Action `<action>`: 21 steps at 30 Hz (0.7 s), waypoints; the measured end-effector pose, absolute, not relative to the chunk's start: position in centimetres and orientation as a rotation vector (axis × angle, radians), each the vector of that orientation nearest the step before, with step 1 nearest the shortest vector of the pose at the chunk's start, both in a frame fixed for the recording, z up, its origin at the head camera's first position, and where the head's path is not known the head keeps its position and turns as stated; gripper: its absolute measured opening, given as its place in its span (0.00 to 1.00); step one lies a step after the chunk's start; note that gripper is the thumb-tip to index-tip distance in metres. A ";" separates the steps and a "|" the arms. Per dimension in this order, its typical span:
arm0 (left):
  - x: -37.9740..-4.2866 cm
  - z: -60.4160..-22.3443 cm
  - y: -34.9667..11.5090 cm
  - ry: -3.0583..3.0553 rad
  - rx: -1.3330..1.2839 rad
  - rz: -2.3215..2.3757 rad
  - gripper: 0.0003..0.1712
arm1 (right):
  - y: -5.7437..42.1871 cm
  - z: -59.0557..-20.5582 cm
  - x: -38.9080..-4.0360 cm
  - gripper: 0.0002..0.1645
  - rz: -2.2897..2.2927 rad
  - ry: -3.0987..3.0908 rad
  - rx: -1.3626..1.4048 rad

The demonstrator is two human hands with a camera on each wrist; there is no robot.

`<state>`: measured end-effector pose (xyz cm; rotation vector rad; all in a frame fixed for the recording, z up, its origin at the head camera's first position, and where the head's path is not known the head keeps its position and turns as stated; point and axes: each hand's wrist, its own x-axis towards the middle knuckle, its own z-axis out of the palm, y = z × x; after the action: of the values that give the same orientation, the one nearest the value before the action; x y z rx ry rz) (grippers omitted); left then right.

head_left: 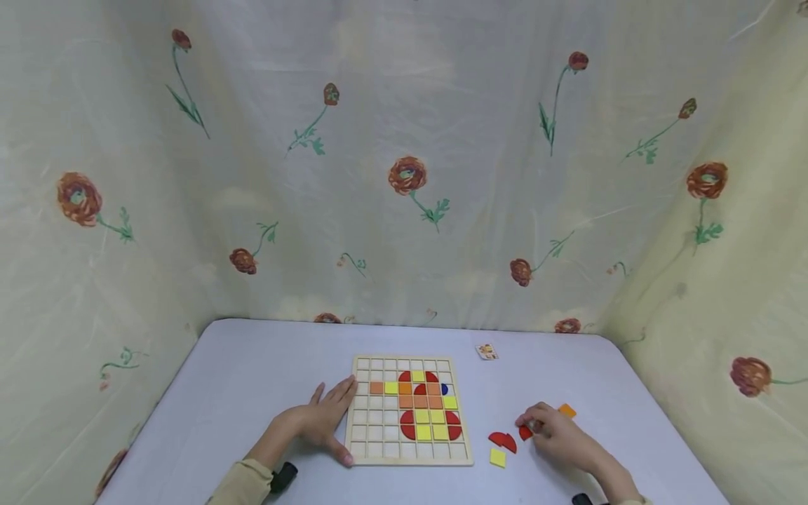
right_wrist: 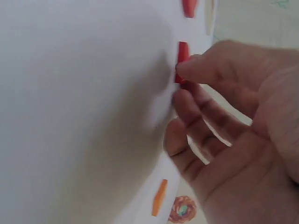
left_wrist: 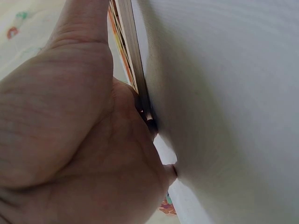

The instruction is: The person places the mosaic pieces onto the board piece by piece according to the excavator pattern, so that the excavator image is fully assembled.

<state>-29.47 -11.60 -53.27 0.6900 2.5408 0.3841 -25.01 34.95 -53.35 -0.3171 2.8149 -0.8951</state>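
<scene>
On the table lies a wooden grid board [head_left: 374,433] with red, yellow, orange and blue flat tiles in its right part. My left hand [head_left: 325,419] rests against the board's left side, fingers spread, thumb at its near left corner. The left wrist view shows the palm of that hand beside the board's edge [left_wrist: 135,60]. To the right of the board, my right hand [head_left: 558,435] pinches a red tile [right_wrist: 182,50] between thumb and fingers. The tile's full outline is partly hidden by the fingers; whether it touches the table I cannot tell.
Two red curved tiles [head_left: 503,440] and a yellow square tile [head_left: 497,458] lie between the board and my right hand. An orange tile [head_left: 567,411] is just behind that hand. A small picture card [head_left: 487,351] lies farther back. A flowered curtain [head_left: 404,245] surrounds the table.
</scene>
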 end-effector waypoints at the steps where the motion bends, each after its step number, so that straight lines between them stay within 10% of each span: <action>1: -29.4 -53.2 -11.6 2.547 0.690 0.381 0.84 | 35.0 -53.4 -25.0 0.15 -0.895 2.807 -0.339; 21: -29.3 -53.5 -11.5 2.573 0.695 0.369 0.82 | 26.0 -52.4 -27.7 0.11 -1.025 2.843 -0.220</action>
<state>-29.32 -11.53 -53.45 0.6954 2.5732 0.3689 -27.68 26.00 -52.43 -0.2197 2.8433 -1.0246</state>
